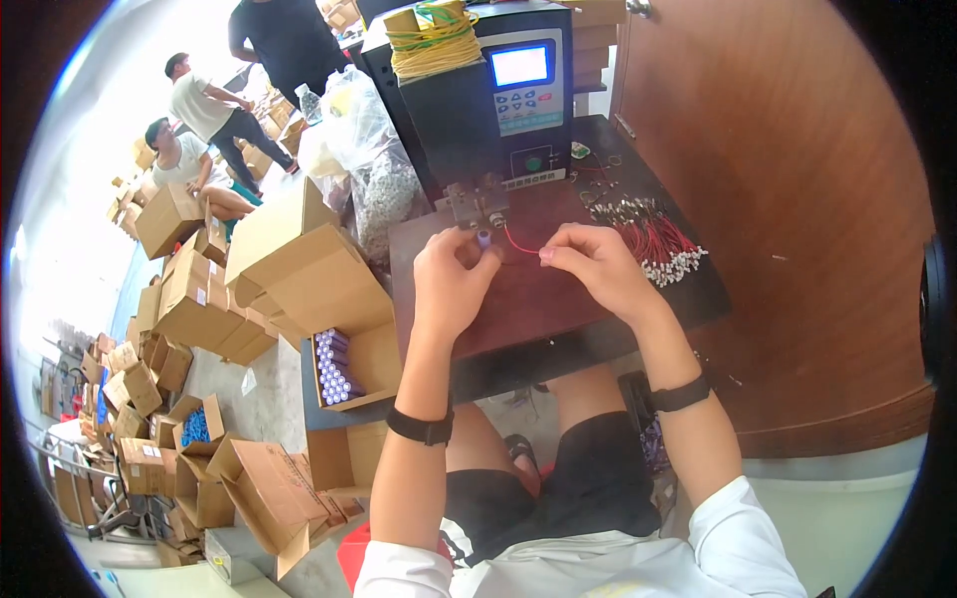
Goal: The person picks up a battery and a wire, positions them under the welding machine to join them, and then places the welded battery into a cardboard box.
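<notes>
My left hand [451,274] pinches a small purple cylindrical battery cell [484,239] between thumb and fingers, close under the metal electrode holders [477,203] at the front of a spot-welding machine [535,100]. A thin red wire [516,242] curves from near the electrodes and the cell to my right hand [590,261]. Thumb and forefinger of that hand are closed on the wire's end. Whether the wire's far end touches the cell cannot be made out. To the right of my right hand lies a bundle of red wires with white connectors [658,239].
An open cardboard box with several purple cells [336,369] stands left of the dark worktable [429,239]. Yellow-green wire coils [431,40] sit on the machine. A brown wooden door [788,199] borders the right. Behind left are stacked cartons [199,309], plastic bags [374,149] and other people.
</notes>
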Motion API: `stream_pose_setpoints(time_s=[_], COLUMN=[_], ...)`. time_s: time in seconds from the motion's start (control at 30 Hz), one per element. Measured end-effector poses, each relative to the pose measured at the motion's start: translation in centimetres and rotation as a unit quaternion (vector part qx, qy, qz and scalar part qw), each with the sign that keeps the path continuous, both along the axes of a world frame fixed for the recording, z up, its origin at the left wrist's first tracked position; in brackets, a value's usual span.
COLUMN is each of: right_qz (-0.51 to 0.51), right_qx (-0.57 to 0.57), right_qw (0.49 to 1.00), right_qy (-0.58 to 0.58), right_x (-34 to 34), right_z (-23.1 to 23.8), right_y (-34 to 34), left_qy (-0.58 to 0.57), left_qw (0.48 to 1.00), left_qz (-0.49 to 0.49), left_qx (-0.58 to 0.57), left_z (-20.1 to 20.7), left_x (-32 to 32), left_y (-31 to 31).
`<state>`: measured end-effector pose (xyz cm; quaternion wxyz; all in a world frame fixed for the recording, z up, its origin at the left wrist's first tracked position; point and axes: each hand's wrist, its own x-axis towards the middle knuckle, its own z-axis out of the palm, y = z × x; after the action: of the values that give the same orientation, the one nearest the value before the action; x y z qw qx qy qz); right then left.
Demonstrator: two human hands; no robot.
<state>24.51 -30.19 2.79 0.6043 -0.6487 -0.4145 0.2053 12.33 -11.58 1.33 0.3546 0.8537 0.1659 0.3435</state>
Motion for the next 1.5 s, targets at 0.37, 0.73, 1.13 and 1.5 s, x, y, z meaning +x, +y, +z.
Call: stream_pose_setpoints(time_s=[0.37, 0.73, 1.13, 1.5], right_qz=[-0.003, -0.003, -0.004, -0.007], right_qx=[0.018, 0.035, 0.054, 0.023], right_qw=[1.000, 0.998, 0.998, 0.999], right_qy=[-0.015, 0.059, 0.026, -0.027], right_x=[0.3, 0.1, -0.4, -0.5], right_z=[-0.6, -0.3, -0.3, -0.2], right_y=[-0.2, 1.4, 1.3, 1.6], left_qy=[-0.003, -0.004, -0.004, 0.005], left_qw=[0.999, 0.999, 0.999, 0.999], left_qz=[-0.007, -0.011, -0.007, -0.011], left_qx=[0.034, 0.040, 0.052, 0.040], left_z=[0.2, 0.0, -0.1, -0.1], left_x=[-0.2, -0.2, -0.2, 0.0], left_y=[-0.1, 0.1, 0.1, 0.1])
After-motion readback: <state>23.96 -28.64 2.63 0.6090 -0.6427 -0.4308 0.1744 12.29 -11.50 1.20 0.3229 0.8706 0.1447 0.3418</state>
